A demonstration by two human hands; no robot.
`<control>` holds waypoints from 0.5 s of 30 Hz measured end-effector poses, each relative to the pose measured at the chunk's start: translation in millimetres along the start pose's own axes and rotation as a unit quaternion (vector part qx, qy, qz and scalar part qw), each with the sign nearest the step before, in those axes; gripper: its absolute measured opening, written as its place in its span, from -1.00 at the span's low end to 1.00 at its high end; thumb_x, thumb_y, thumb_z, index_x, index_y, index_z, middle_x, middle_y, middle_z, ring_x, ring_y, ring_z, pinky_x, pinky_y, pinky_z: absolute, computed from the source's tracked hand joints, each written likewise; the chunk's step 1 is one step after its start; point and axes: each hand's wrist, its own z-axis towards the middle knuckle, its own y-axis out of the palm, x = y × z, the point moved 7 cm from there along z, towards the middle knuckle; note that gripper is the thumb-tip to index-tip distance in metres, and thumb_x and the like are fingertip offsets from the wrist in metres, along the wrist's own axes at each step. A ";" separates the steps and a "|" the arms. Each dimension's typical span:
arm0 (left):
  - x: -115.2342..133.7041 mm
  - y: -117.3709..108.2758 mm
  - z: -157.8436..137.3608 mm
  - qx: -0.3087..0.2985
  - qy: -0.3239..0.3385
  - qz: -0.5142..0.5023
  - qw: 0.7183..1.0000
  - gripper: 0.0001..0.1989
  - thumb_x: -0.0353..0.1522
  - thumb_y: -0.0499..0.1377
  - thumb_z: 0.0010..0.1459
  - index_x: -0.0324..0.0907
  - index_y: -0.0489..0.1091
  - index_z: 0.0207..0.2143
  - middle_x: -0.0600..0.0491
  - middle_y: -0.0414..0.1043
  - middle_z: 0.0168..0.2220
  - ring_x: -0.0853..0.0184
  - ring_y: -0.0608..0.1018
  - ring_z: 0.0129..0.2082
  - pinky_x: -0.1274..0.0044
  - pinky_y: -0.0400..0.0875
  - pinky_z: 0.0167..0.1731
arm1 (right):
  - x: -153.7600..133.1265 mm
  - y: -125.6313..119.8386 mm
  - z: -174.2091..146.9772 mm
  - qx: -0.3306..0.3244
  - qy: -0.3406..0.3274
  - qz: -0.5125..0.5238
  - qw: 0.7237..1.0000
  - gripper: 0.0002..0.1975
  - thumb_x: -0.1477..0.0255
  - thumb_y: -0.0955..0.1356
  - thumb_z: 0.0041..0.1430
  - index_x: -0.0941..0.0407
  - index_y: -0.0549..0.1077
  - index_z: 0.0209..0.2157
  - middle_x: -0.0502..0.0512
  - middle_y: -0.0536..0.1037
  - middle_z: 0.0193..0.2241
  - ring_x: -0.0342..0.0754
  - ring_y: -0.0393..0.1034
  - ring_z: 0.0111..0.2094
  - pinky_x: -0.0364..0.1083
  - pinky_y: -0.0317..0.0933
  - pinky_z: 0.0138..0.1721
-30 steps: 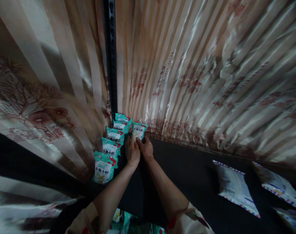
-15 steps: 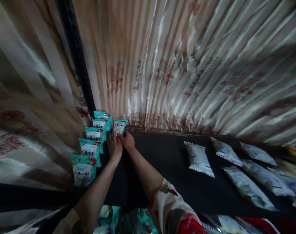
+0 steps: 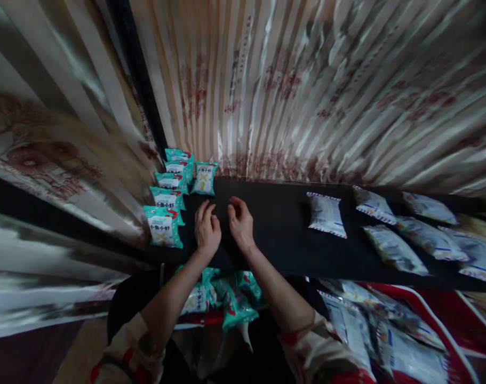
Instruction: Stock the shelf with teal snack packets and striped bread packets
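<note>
My left hand (image 3: pixel 207 228) hovers over the black shelf (image 3: pixel 275 229), fingers loosely curved and apart, holding nothing. To its right, my right hand (image 3: pixel 240 221) is likewise free, its fingers bent and pointing toward the back. Just beyond them a teal-and-white snack bag (image 3: pixel 205 178) stands upright near the back curtain, touched by neither hand. Left of my hands, several matching snack bags stand in a row one behind another, the front one (image 3: pixel 162 227) nearest to me.
Several white-and-clear snack bags (image 3: pixel 326 214) lie flat on the right of the shelf. Below its front edge, a box holds loose teal bags (image 3: pixel 231 300), and a red box (image 3: pixel 427 314) holds white ones. Striped curtains (image 3: pixel 267 106) enclose the back and left, beside a dark post (image 3: pixel 142 69).
Both hands have let go of the upright teal bag and drawn back toward me, moving apart. The view has tilted down, showing more of the boxes below.
</note>
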 end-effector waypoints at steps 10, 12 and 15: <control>-9.8 -15.9 -189.0 -0.208 -0.035 -0.031 0.977 -0.59 -0.57 -0.09 0.06 -0.13 0.40 -0.13 -0.03 0.41 -0.06 0.29 0.42 0.00 0.38 0.30 0.06 | 28.6 -67.5 -154.9 -0.121 0.035 -0.118 0.985 -0.72 0.33 0.20 0.18 0.11 0.47 -0.22 0.15 0.57 -0.27 0.01 0.46 -0.20 -0.04 0.28 -0.09; -26.0 -14.2 -206.4 -0.234 -0.077 0.006 0.969 -0.52 -0.60 -0.08 0.02 -0.15 0.37 -0.04 -0.06 0.34 0.05 0.26 0.37 0.08 0.36 0.26 0.11 | 45.1 -71.8 -176.4 -0.159 0.030 -0.196 0.967 -0.71 0.36 0.21 0.15 0.11 0.48 -0.18 0.18 0.56 -0.22 0.05 0.44 -0.15 -0.01 0.26 -0.05; -39.1 -7.1 -221.5 -0.282 -0.105 0.018 0.954 -0.41 -0.62 -0.04 -0.01 -0.16 0.26 0.10 -0.07 0.18 0.20 0.23 0.26 0.19 0.35 0.19 0.17 | 67.2 -71.5 -199.6 -0.225 0.042 -0.265 0.937 -0.64 0.37 0.23 0.13 0.15 0.44 -0.06 0.26 0.52 -0.14 0.11 0.41 -0.08 0.02 0.24 -0.02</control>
